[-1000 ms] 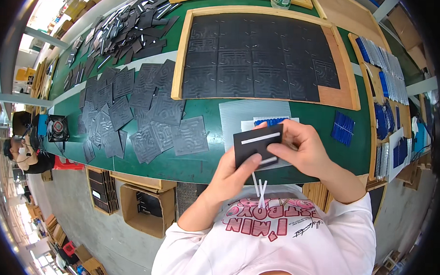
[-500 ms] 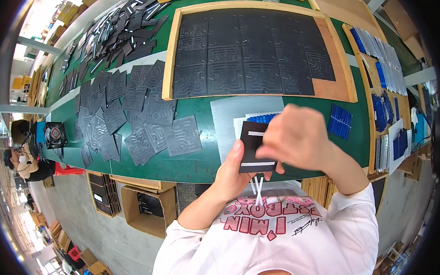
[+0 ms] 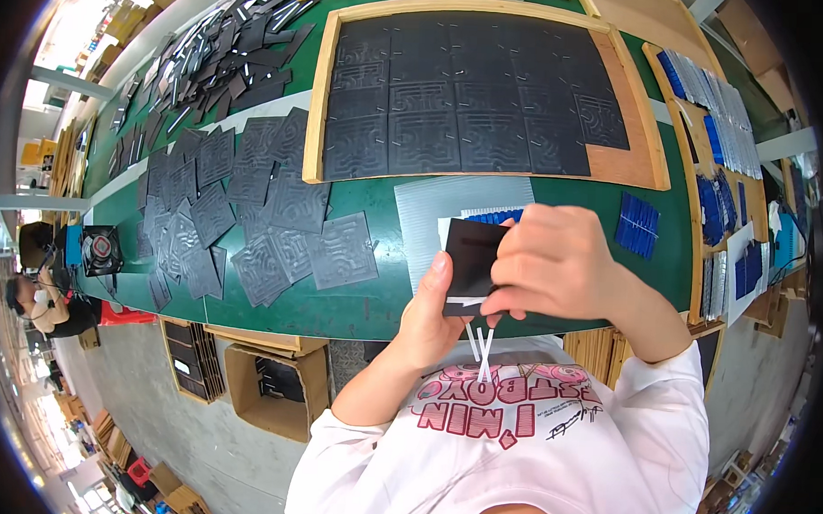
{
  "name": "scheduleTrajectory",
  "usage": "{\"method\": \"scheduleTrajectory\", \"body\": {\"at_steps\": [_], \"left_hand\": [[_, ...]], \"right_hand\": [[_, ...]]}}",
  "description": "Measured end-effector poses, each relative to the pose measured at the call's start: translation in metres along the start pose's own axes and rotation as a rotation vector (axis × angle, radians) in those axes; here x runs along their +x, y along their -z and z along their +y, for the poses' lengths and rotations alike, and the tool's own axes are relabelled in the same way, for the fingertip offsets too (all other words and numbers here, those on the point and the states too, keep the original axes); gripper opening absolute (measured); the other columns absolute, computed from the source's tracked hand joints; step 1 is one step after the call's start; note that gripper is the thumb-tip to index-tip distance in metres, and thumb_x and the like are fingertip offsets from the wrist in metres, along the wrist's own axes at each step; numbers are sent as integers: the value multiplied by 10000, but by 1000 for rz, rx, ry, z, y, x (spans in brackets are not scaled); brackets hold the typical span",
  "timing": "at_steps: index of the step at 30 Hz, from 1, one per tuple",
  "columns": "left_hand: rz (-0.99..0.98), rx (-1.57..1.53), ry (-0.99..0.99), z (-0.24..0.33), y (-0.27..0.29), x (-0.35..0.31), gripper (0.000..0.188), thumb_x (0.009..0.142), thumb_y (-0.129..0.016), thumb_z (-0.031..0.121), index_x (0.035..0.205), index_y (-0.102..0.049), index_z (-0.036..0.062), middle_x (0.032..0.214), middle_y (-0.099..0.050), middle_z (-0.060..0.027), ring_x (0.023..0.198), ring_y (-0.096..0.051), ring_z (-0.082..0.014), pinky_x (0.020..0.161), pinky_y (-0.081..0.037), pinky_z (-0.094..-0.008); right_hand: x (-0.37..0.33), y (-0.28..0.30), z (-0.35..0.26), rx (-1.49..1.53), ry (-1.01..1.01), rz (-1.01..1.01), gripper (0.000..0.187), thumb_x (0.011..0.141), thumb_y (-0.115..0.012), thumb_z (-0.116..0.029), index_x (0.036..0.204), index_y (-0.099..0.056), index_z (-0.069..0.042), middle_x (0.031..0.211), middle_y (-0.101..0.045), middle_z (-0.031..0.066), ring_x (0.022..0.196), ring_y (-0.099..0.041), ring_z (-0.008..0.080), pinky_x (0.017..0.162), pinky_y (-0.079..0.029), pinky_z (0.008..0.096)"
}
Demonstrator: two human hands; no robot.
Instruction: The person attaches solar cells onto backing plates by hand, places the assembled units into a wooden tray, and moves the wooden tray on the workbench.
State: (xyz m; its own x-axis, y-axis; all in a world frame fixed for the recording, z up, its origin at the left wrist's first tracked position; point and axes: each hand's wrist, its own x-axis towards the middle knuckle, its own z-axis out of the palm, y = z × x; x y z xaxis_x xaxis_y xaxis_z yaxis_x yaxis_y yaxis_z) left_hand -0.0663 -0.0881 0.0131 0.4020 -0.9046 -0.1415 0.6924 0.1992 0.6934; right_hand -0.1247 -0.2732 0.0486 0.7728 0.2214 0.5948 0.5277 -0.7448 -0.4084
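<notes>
In front of my chest, my left hand (image 3: 429,314) is closed around the left and lower side of a small black rectangular plate (image 3: 462,309). One white strip shows near its lower edge. A smooth dark sheet (image 3: 473,255) covers most of the plate's face; whether it is separate cannot be made out. The fingers of my right hand (image 3: 554,264) curl over the right edge of this dark sheet and pinch it. Behind the hands lie a ribbed grey mat (image 3: 418,223) and a bundle of blue pieces (image 3: 493,214), partly hidden.
A wooden-framed board of black panels (image 3: 489,106) spans the back. Loose embossed black squares (image 3: 344,251) and a heap of black strips (image 3: 228,69) spread leftward. Blue bundles (image 3: 637,225) and a wooden tray (image 3: 698,222) stand right. A cardboard box (image 3: 275,406) sits below the table edge.
My right hand has come down against the plate's right side. The dark face now hides the upper white strip that showed before. My left hand keeps its hold.
</notes>
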Motion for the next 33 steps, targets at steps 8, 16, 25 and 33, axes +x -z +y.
{"method": "scheduleTrajectory", "body": {"at_steps": [8, 16, 25, 33], "left_hand": [[133, -20, -27, 4, 3, 6, 775, 1004, -287, 627, 1555, -228, 85, 1282, -586, -190, 1070, -640, -257, 831, -521, -366], [125, -256, -274, 33, 32, -2, 691, 995, -357, 528, 1555, -127, 194, 1348, -481, -340, 1050, -635, -496, 787, -602, -488], [75, -173, -285, 36, 36, -11, 1141, 666, -656, -126, 1577, -40, 180, 1530, -283, -278, 1252, -457, -586, 977, -514, -588], [160, -40, -321, 35, 37, -12, 1088, 652, -554, -184, 1559, -101, 212, 1530, -295, -250, 1269, -461, -561, 1008, -489, -581]], "right_hand": [[-9, -13, -26, 63, 166, -212, 244, 714, -744, -367, 796, -600, -188, 719, -470, -47, 628, -503, 129, 487, -421, 272], [-45, -7, -4, 21, -287, -56, 467, 641, -832, -239, 1060, -654, -134, 1005, -688, -2, 847, -658, 230, 649, -557, 336], [-48, -5, 13, -64, -366, -154, 699, 624, -870, -368, 1208, -579, -118, 1230, -657, 51, 1133, -604, 282, 794, -584, 365], [-48, -6, 16, -50, -375, -158, 684, 631, -871, -334, 1213, -587, -113, 1230, -652, 48, 1144, -595, 273, 792, -586, 349]]}}
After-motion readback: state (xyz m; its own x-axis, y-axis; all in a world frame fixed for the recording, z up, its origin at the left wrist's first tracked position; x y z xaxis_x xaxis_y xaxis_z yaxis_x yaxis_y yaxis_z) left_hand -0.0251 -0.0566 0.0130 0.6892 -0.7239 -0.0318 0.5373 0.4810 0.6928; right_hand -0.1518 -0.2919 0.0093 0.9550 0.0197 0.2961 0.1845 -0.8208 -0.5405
